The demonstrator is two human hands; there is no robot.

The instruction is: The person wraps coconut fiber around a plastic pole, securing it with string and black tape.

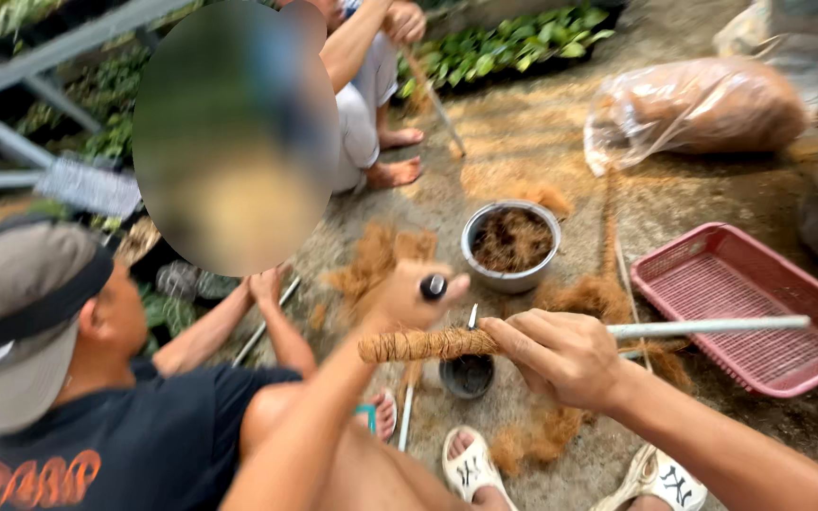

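- Biggest thing around is the bare concrete floor (560, 142), dusted all over with loose brown coconut fibre.
- Top right sits a clear plastic sack stuffed with brown fibre (702, 109), well apart from the hands.
- On the right there's a pink slotted plastic basket (759, 303), lying flat on the floor just behind the pole.
- A co-worker in a grey cap and dark shirt (59, 378) crouches at lower left; another person sits further back.
- A round metal pot with brown fibre in it (511, 244) stands just beyond the hands.
- The long thin white pole wrapped at one end in brown fibre (428, 344) is held level across the middle, between both hands.
- Right hand (560, 358) has its grip closed around the pole where the fibre wrap ends.
- Left hand (414, 298) sits at the wrapped end, grip closed on a small black spool (434, 287).
- A small dark cup (467, 375) stands on the floor right under the pole.
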